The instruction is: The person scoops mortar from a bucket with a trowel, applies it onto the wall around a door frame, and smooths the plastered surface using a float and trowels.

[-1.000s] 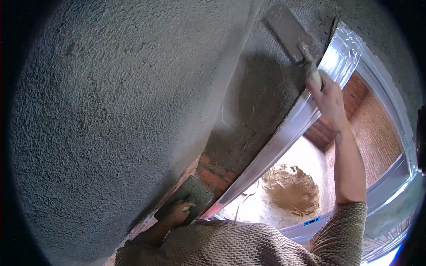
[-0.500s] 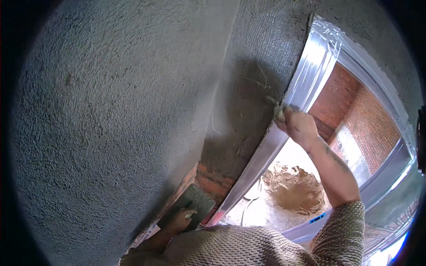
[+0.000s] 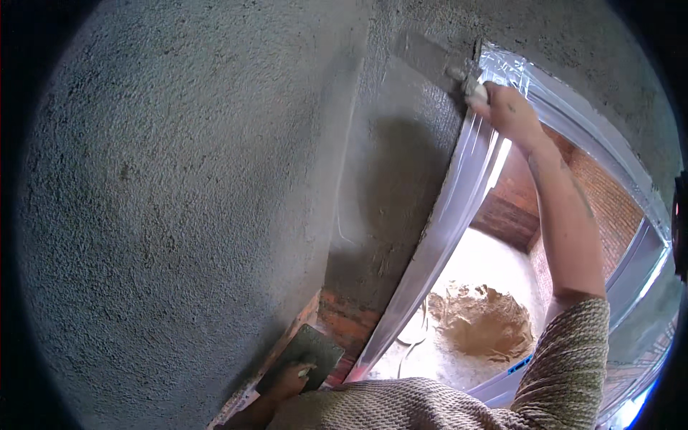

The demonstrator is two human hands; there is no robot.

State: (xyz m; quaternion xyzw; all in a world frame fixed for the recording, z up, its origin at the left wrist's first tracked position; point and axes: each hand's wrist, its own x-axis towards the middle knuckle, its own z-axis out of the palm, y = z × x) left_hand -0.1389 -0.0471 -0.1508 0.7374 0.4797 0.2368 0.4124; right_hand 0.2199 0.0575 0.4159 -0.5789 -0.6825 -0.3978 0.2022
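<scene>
My right hand (image 3: 510, 115) is wrapped round the handle of a plastering trowel (image 3: 424, 59). The trowel's flat blade lies against the wet grey plaster (image 3: 398, 165) of the narrow wall strip, beside the upper corner of the film-covered frame (image 3: 448, 208). Down low by the wall corner, my left hand (image 3: 290, 380) grips a flat, grey, mortar-smeared board (image 3: 322, 347), its fingers partly in shadow. How the left fingers hold the board's underside or handle is hidden.
A wide rough-plastered wall (image 3: 172, 201) fills the left side. Bare red brick (image 3: 347, 315) shows below the plastered strip. Through the opening are a sand heap (image 3: 487, 322), a hose-like line (image 3: 412, 351) and a brick wall (image 3: 609, 193). A blue spirit level (image 3: 522, 364) lies on the lower frame.
My right hand has moved up along the frame with the trowel, whose blade now shows near the top corner. The left hand and board stay low, shifted only slightly.
</scene>
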